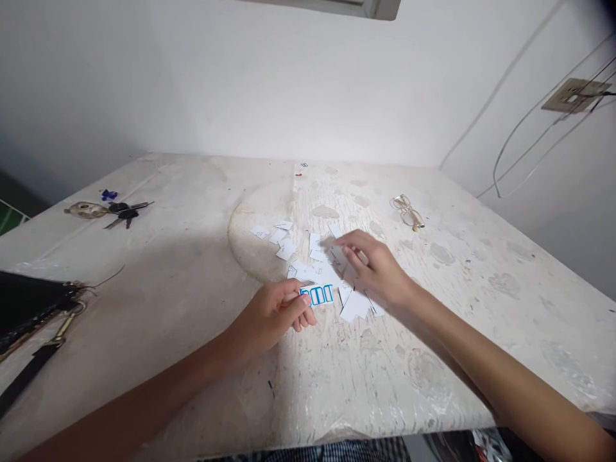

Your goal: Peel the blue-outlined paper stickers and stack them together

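Between thumb and fingers of my left hand [283, 307] is a small white paper card [321, 295] with blue block-like marks on it. It is raised at the near side of a scattered pile of white paper pieces [303, 269], some with small dark writing. My right hand [373, 263] hovers over the right part of this pile. Its fingers are bent, with thumb and index tips a little apart and nothing visible between them. The hand covers some of the pieces. More paper slips [356, 307] lie overlapped below my right wrist.
On the worn whitish table [183, 308], keys [124, 212] and a blue scrap [109, 194] lie at left. Eyeglasses [408, 212] rest at right. A black bag [33, 308] with a strap sits at the left edge. Cables hang by a wall socket [575, 95].
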Demonstrator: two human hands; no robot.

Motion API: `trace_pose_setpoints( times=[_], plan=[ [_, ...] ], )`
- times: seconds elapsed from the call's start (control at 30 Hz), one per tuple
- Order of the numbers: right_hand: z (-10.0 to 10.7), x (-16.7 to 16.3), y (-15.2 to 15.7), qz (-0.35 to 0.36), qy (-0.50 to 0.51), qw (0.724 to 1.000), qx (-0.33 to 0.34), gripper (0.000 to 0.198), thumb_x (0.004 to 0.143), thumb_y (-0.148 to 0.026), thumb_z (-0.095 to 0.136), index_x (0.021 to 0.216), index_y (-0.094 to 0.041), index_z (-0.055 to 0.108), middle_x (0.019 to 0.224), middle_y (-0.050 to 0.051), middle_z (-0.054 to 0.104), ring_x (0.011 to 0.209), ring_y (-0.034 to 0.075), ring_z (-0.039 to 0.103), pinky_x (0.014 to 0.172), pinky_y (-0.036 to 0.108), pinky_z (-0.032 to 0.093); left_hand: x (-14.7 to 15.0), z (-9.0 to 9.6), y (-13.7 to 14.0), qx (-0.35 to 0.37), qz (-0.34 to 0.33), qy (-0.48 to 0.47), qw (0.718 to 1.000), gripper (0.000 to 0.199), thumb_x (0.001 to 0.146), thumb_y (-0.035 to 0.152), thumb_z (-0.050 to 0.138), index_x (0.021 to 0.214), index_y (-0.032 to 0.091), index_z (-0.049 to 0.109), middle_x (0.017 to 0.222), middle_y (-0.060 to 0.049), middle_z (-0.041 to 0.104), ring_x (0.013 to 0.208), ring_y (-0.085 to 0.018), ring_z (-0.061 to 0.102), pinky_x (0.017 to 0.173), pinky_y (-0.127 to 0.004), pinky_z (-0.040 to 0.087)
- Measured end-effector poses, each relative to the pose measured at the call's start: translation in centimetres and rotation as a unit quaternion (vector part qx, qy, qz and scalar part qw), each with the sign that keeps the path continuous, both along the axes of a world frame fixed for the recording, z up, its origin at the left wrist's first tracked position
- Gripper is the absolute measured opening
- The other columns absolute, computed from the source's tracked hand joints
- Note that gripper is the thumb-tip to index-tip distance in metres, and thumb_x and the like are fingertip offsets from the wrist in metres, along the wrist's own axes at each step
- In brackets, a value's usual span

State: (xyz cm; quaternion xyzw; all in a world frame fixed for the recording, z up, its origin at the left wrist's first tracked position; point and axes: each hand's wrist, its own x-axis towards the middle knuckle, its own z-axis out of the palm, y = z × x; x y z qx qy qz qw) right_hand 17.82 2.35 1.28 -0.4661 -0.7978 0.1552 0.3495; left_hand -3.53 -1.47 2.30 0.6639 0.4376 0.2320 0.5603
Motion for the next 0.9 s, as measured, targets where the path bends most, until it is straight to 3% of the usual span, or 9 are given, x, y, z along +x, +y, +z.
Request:
trace_pose_setpoints(
  times=[0.1,0.17,0.27,0.37,0.5,0.7,0.83,0.9],
  plan=[
    [-1.5,2.1,3.0,0.001,-0.141,0.990,0.028,0.031,0.091,-0.025,0.038,0.114,-0.024,0.060,0.135,0.008,0.042,0.125,0.029,0.035,0.098,0.050,0.030,0.0,-0.1,0.1,-0.006,-0.004,-0.003,1.000,0.022,0.086,0.032,0.044,0.077,0.015,0.053,0.071,-0.002,0.066,0.061,-0.011,0.056,0.059,-0.024,0.045],
    [-2.6,2.9,4.1,0.003,-0.189,0.982,0.012,0.034,0.092,-0.030,0.037,0.122,-0.029,0.054,0.141,0.006,0.036,0.130,0.031,0.028,0.100,0.054,0.026,0.1,-0.1,0.2,-0.006,-0.005,-0.004,1.000,0.022,0.086,0.033,0.044,0.076,0.015,0.053,0.072,-0.003,0.066,0.061,-0.011,0.056,0.059,-0.024,0.046],
    [-3.3,3.2,4.5,0.010,-0.213,0.977,0.018,0.038,0.094,-0.031,0.032,0.128,-0.028,0.048,0.140,0.006,0.039,0.130,0.028,0.030,0.102,0.052,0.028,0.1,0.0,0.3,-0.004,-0.002,-0.005,1.000,0.023,0.086,0.034,0.044,0.075,0.015,0.052,0.072,-0.003,0.066,0.061,-0.011,0.056,0.059,-0.024,0.046],
    [-2.9,3.0,4.3,0.006,-0.210,0.976,0.050,0.038,0.094,-0.029,0.031,0.125,-0.020,0.052,0.131,0.008,0.049,0.124,0.024,0.040,0.101,0.044,0.035,0.0,0.0,0.3,-0.001,0.001,-0.009,1.000,0.023,0.086,0.035,0.045,0.078,0.014,0.053,0.071,-0.003,0.066,0.060,-0.011,0.056,0.059,-0.024,0.046],
    [-2.0,3.0,4.1,-0.031,-0.212,0.975,0.054,0.037,0.093,-0.026,0.030,0.116,-0.015,0.057,0.116,0.011,0.060,0.105,0.024,0.056,0.084,0.037,0.047,-0.1,0.1,0.3,-0.001,-0.004,-0.009,1.000,0.025,0.087,0.036,0.044,0.082,0.014,0.055,0.073,-0.003,0.066,0.062,-0.011,0.056,0.060,-0.025,0.046],
    [-2.0,3.6,4.5,-0.088,-0.228,0.969,0.041,0.037,0.093,-0.028,0.030,0.108,-0.012,0.059,0.089,0.015,0.066,0.067,0.023,0.061,0.058,0.034,0.043,-0.2,-0.1,0.3,-0.001,0.000,-0.012,1.000,0.024,0.087,0.036,0.045,0.085,0.015,0.056,0.073,-0.002,0.066,0.063,-0.011,0.057,0.061,-0.025,0.046],
    [-1.9,3.9,4.4,-0.104,-0.205,0.972,0.038,0.034,0.092,-0.029,0.032,0.102,-0.013,0.061,0.082,0.012,0.067,0.064,0.020,0.061,0.057,0.032,0.042,-0.2,-0.3,0.4,0.002,0.003,-0.011,1.000,0.024,0.087,0.035,0.045,0.084,0.015,0.056,0.072,-0.002,0.066,0.062,-0.011,0.057,0.061,-0.024,0.046],
    [-1.3,3.6,3.8,-0.093,-0.127,0.987,0.024,0.029,0.090,-0.030,0.038,0.100,-0.016,0.062,0.084,0.010,0.067,0.071,0.019,0.062,0.062,0.031,0.044,-0.2,-0.4,0.5,0.005,0.006,-0.010,1.000,0.024,0.087,0.035,0.045,0.082,0.014,0.056,0.072,-0.003,0.066,0.062,-0.012,0.057,0.060,-0.025,0.047]
  ],
)
